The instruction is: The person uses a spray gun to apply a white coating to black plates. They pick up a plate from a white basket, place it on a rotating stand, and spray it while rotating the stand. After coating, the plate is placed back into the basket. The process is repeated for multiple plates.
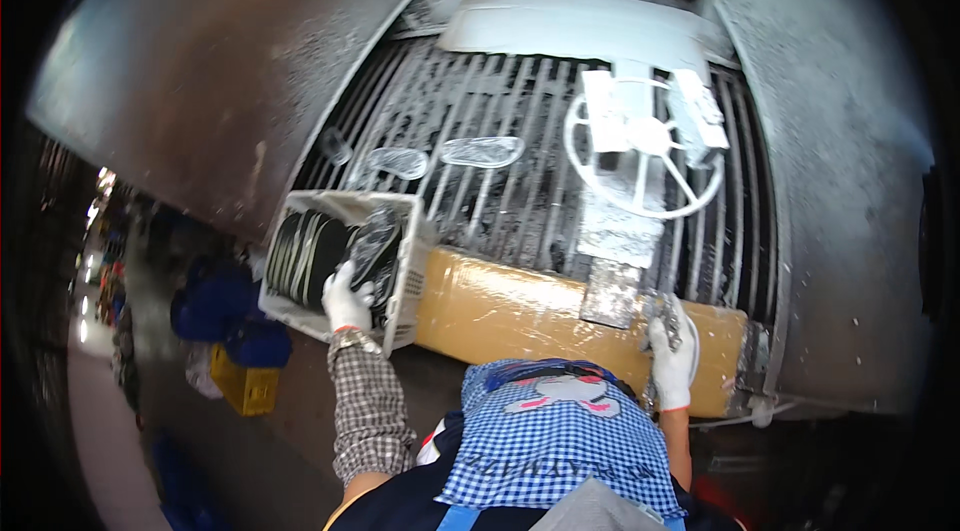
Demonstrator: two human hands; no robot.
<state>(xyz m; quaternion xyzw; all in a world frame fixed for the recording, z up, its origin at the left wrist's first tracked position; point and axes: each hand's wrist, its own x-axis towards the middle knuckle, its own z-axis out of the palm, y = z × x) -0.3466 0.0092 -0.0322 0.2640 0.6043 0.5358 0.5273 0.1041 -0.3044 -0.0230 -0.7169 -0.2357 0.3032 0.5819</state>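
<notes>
My left hand (347, 301), in a white glove, reaches over the near side of a white plastic crate (412, 276). Its fingers are apart and touch the dark shoe soles (312, 251), which stand on edge in a row. A shiny, clear sole-shaped cover (376, 239) lies beside them in the crate. Over the brown-taped ledge (500, 306), my gloved right hand (674, 353) is closed around a greyish, white-edged object that I cannot make out. On the slats lie several clear sole-shaped pieces, among them one clear piece (482, 152) and another (398, 164).
A white-coated wheel (641, 208) with upright blocks stands above the slatted grate (520, 201) at right. Metal walls rise on the left (230, 61) and right (840, 181). A yellow crate (245, 383) and blue bundles (225, 306) stand on the floor at left.
</notes>
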